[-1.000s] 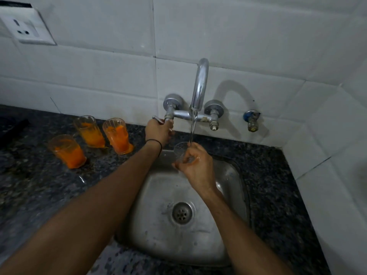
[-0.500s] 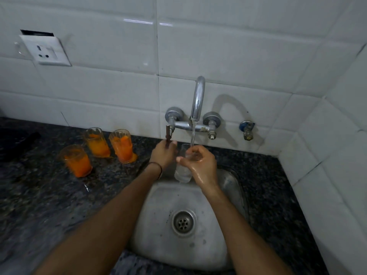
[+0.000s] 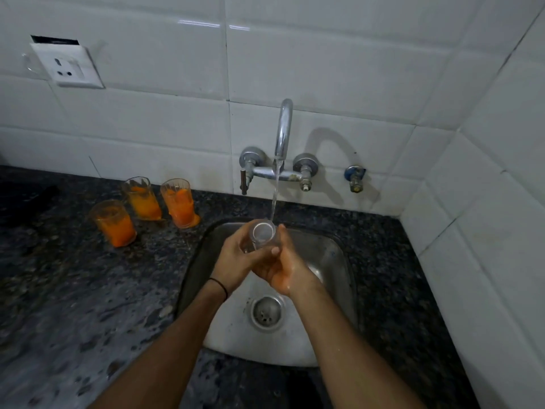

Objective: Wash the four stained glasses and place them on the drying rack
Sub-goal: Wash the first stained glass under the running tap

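A white tiled wall (image 3: 354,69) backs a dark speckled countertop (image 3: 73,290), and a steel sink (image 3: 333,261) is set into the countertop towards its back right corner. Both forearms reach in from the near edge over the basin. The left hand (image 3: 236,258) curls its fingers round the left side of a clear glass (image 3: 263,236). The right hand (image 3: 283,270) grips the same glass from the right and below, fingers bent round it, skin wet. The two hands touch beneath the glass, which sits over the back half of the sink, mouth up and tipped slightly towards the camera. A chrome tap (image 3: 283,128) on the wall runs a thin stream of water (image 3: 275,199) down onto the glass's far rim. A white socket (image 3: 69,66) sits high on the wall at left. Three orange-stained glasses stand upright left of the sink near the countertop's back edge: two (image 3: 142,199) (image 3: 179,203) side by side, the third (image 3: 113,224) just in front and further left. The drain (image 3: 267,312) lies in the sink floor below the wrists. A blue-capped valve (image 3: 355,178) juts from the wall right of the tap, and a thin black band (image 3: 219,286) circles the left wrist
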